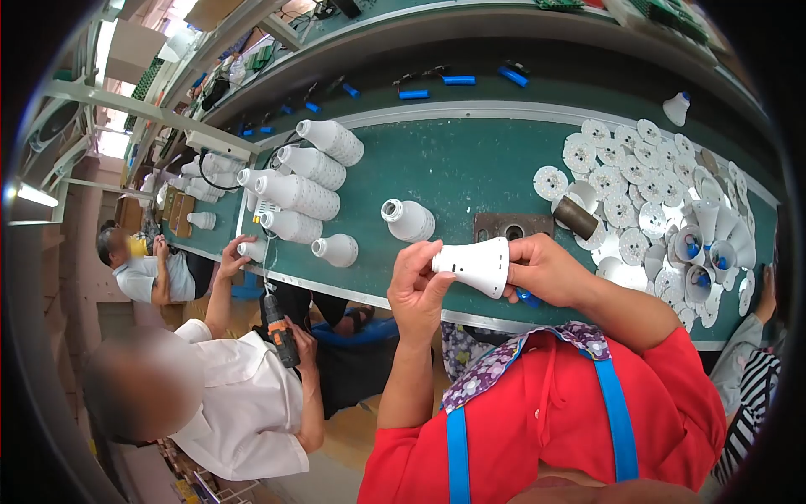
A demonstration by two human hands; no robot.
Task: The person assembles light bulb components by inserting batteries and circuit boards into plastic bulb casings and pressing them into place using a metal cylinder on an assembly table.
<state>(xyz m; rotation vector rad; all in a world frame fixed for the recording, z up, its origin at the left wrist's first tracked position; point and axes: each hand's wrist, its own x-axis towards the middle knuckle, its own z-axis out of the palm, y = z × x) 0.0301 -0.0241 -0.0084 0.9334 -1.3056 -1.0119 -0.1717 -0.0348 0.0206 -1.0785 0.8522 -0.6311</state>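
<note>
A white cone-shaped bulb housing [475,267] lies sideways between my hands, just in front of the bench edge. My left hand [416,281] pinches its narrow end. My right hand [544,269] grips the wide end, and part of its fingers is hidden. Something blue [527,297] shows under the right hand; its kind is not clear. Behind the housing, a metal block with a round hole [512,228] rests on the green bench [470,168], with a dark metal cylinder [576,217] at its right. A white bulb housing [409,220] stands a little beyond my left hand.
Stacked white housings [298,195] occupy the bench's left side. White perforated discs [621,176] and cones with blue parts [698,284] are heaped at right. Blue cylinders [459,81] lie along the back. On my left, a co-worker [243,395] holds a power drill [279,329].
</note>
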